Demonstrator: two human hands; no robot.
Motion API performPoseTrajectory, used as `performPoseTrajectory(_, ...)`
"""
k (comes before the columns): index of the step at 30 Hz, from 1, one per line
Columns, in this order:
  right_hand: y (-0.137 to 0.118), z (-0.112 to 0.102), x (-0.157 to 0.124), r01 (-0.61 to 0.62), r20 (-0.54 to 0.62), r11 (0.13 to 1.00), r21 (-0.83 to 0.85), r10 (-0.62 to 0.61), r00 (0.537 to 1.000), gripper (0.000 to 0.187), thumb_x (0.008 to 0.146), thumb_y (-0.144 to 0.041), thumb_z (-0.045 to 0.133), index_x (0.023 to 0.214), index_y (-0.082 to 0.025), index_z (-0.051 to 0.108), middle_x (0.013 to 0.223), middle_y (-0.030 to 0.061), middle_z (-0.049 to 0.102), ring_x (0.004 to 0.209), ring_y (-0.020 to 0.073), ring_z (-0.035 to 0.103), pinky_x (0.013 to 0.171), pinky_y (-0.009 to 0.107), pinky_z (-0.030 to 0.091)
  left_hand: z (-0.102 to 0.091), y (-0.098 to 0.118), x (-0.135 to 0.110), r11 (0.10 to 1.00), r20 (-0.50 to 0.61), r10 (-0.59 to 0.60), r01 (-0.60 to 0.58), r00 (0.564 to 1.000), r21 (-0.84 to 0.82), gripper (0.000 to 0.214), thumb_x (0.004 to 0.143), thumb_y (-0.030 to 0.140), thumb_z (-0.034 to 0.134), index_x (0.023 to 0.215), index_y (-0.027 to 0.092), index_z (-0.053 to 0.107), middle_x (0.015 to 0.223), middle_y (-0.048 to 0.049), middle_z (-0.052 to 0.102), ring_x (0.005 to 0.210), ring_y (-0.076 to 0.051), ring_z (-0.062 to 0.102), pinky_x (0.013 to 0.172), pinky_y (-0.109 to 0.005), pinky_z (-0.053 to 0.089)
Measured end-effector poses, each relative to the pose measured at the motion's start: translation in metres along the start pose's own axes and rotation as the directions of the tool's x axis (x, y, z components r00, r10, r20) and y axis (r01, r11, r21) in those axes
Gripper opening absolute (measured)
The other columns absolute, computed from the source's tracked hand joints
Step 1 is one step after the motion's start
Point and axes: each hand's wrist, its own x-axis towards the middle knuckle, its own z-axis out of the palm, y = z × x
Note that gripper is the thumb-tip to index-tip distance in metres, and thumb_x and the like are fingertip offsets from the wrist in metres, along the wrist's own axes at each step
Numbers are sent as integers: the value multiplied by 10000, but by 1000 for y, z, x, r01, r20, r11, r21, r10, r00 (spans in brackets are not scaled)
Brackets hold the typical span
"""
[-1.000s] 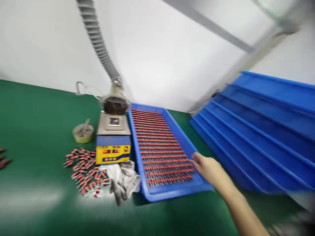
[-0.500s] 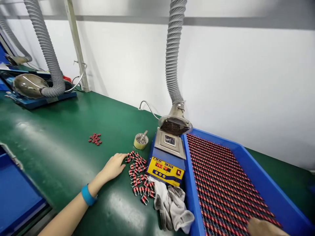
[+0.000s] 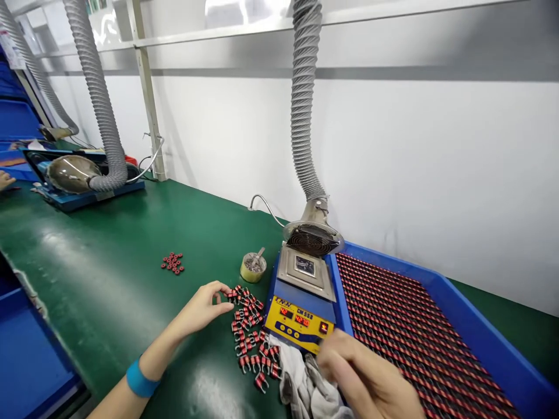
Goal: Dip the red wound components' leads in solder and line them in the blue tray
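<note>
My left hand is at the upper left edge of a pile of small red-and-black wound coils with bent wire legs. Its index fingertip touches the nearest coils, and a gap shows between thumb and index finger. My right hand, slightly blurred, hovers over the front of the yellow-fronted solder pot and some grey-white gloves. Its fingers are curled together; anything between them is hidden. Beyond the pile stands a small round tub with a stick in it.
On the right, a blue tray holds dense rows of similar red-and-black coils. A fume hose ends in a hood above the pot. Several red rings lie left on the green bench. Another person's hand shows far left.
My right hand has moved left from over the tray to the front of the pot. My left thumb and index finger have shifted at the pile's edge. The view has tilted up.
</note>
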Motion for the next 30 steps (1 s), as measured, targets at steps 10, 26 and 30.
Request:
performPoseTrajectory(10,23,28,16,-184,-25,703,687,276,961,141,757,-333,644,859,-241,609,919,0,581,839,124,549,731,227,469,-6,145,-18,873,-18,400,-387,916,-295,180,745,170,608,899,262,611,1001,23,576,950,-141,520,850,-218,383)
performPoseTrajectory(26,39,45,21,-186,-82,694,696,334,939,163,655,-255,746,761,-204,632,790,-3,610,755,110,573,720,206,473,34,128,13,246,-216,-77,-191,973,-950,228,678,350,730,634,153,623,620,10,611,613,-78,541,591,-156,430)
performPoseTrajectory(30,31,43,21,-235,-39,592,771,411,911,156,662,-257,734,749,-205,616,799,-4,596,677,112,579,643,219,498,18,122,13,289,-440,-135,-390,888,-874,184,699,360,712,678,189,647,682,21,638,760,-97,571,774,-173,445)
